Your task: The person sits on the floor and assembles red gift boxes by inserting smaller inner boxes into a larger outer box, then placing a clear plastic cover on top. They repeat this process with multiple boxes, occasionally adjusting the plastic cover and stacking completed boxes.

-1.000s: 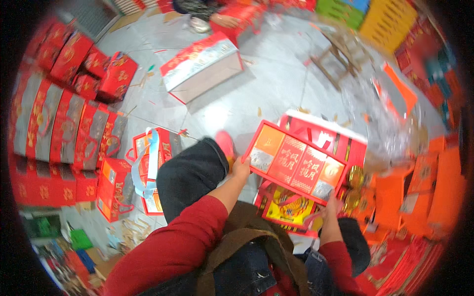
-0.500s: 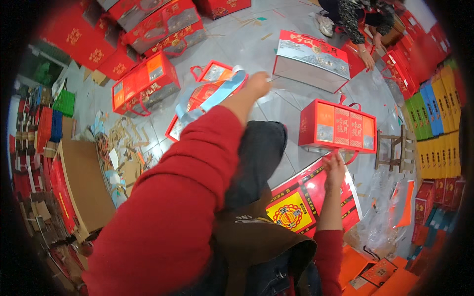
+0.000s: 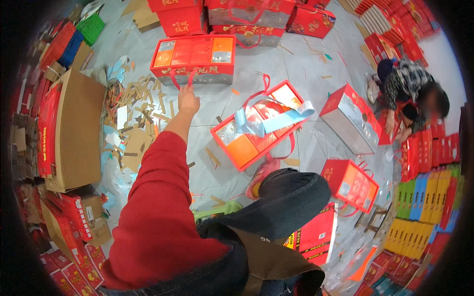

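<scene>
My left hand (image 3: 188, 101) reaches out at the end of a red sleeve. Its fingers are closed at the red ribbon handle (image 3: 190, 77) on the near side of a red and grey gift box (image 3: 191, 73). Nearer the middle, a second gift box (image 3: 256, 126) stands with its orange and silver packs facing up. A light blue strip (image 3: 282, 121) lies loosely across it in a curl. My right hand is out of view.
More red gift boxes (image 3: 247, 17) are stacked at the back. At right stand a red and silver carton (image 3: 351, 118) and another gift box (image 3: 349, 183); a crouching person (image 3: 411, 91) works beyond. Cardboard scraps (image 3: 140, 118) litter the floor at left, beside a large brown carton (image 3: 79, 133).
The view has swung left. My left hand has moved from beside the strip-covered box to the handle of the box at far left. My right hand, earlier at the right gift box, has left view.
</scene>
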A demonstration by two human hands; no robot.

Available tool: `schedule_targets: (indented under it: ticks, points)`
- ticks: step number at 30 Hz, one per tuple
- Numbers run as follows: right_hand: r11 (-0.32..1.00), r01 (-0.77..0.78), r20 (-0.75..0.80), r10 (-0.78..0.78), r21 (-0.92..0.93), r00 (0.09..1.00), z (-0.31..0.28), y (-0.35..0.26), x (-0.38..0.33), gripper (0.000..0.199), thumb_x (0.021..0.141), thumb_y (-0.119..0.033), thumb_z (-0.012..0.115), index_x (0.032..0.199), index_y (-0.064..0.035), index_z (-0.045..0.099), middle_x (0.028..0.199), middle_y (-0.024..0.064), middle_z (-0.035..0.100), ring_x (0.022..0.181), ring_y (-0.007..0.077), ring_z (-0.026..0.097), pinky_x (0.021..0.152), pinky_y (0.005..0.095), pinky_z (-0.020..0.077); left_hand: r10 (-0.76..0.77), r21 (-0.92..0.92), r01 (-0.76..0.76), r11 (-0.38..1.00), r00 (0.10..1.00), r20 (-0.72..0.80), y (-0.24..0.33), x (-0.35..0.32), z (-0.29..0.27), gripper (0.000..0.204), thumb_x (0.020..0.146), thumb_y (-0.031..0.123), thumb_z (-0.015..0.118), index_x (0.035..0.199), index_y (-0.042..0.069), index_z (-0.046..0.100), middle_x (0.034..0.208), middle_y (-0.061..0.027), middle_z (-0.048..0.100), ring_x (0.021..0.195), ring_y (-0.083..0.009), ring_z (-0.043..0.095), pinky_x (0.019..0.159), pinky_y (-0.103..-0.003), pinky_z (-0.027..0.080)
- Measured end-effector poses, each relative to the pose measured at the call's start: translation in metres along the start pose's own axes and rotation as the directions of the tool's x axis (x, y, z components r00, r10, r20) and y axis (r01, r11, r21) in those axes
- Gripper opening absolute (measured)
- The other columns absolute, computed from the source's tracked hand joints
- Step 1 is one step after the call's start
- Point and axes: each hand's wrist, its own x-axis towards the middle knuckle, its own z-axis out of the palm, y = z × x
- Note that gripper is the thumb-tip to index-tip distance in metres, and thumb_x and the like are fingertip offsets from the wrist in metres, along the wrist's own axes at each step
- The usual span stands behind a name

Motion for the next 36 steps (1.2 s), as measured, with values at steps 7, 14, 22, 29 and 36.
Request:
schedule_targets:
  ticks: [7, 14, 22, 29, 36]
  points:
    - [0.981, -0.065, -0.092, 0.049, -0.181, 0.995, -0.069, -0.063, -0.033, 0.037, 0.09, -0.022, 0.054, 0.12, -0.001, 0.049, 0.092, 0.01, 0.061, 0.068, 0.0235, 0.063, 0.054, 0.0334, 0.0529, -0.368, -0.611, 0.516, 0.6, 0.856, 0.362, 0.007, 0.112, 0.043, 0.058, 0.073, 0.019, 0.07, 0.123, 0.007, 0.044, 0.115, -0.0114, 0.051, 0.093, -0.023, 0.053, 0.069, -0.04, 0.048]
    - [0.964, -0.039, -0.026, 0.034, -0.262, 0.999, -0.038, -0.126, -0.039, 0.025, 0.088, -0.015, 0.055, 0.108, -0.002, 0.06, 0.081, 0.0079, 0.063, 0.061, 0.0165, 0.061, 0.052, 0.0288, 0.0514, -0.281, -0.762, 0.64, -0.1, 0.716, 0.639, -0.066, 0.146, 0.072, 0.012, 0.084, 0.028, 0.061, 0.085, 0.017, 0.058, 0.062, 0.0043, 0.052, 0.043, -0.007, 0.032, 0.039, -0.021, 0.026]
    - [0.994, -0.049, -0.034, 0.046, -0.098, 0.998, -0.063, -0.079, -0.058, 0.021, 0.086, -0.013, 0.055, 0.101, -0.0008, 0.062, 0.071, 0.0059, 0.06, 0.053, 0.0156, 0.056, 0.046, 0.0267, 0.046, -0.319, -0.892, 0.328, -0.311, 0.848, 0.422, -0.073, 0.155, -0.024, 0.018, 0.085, 0.023, 0.052, 0.073, 0.011, 0.049, 0.06, -0.0005, 0.051, 0.043, -0.0124, 0.039, 0.041, -0.023, 0.033]
    - [0.977, 0.149, 0.003, -0.15, -0.151, 0.989, -0.081, -0.022, -0.061, 0.02, 0.084, -0.012, 0.057, 0.096, 0.0033, 0.062, 0.071, 0.0087, 0.061, 0.053, 0.0201, 0.06, 0.048, 0.0327, 0.0492, -0.183, -0.924, 0.357, 0.135, 0.926, 0.331, -0.049, 0.103, -0.175, 0.031, 0.085, 0.02, 0.051, 0.058, 0.012, 0.04, 0.048, 0.0016, 0.039, 0.037, -0.0101, 0.032, 0.034, -0.024, 0.028]
    - [0.991, 0.13, 0.009, -0.131, 0.022, 0.991, -0.062, -0.001, -0.053, 0.024, 0.087, -0.015, 0.057, 0.105, 0.0001, 0.059, 0.084, 0.0089, 0.064, 0.064, 0.0184, 0.064, 0.052, 0.0263, 0.0503, 0.098, -0.979, 0.191, 0.064, 0.975, 0.197, 0.108, -0.051, -0.312, 0.02, 0.086, 0.018, 0.052, 0.069, 0.01, 0.046, 0.058, 0.0024, 0.042, 0.041, -0.0066, 0.032, 0.035, -0.022, 0.028]
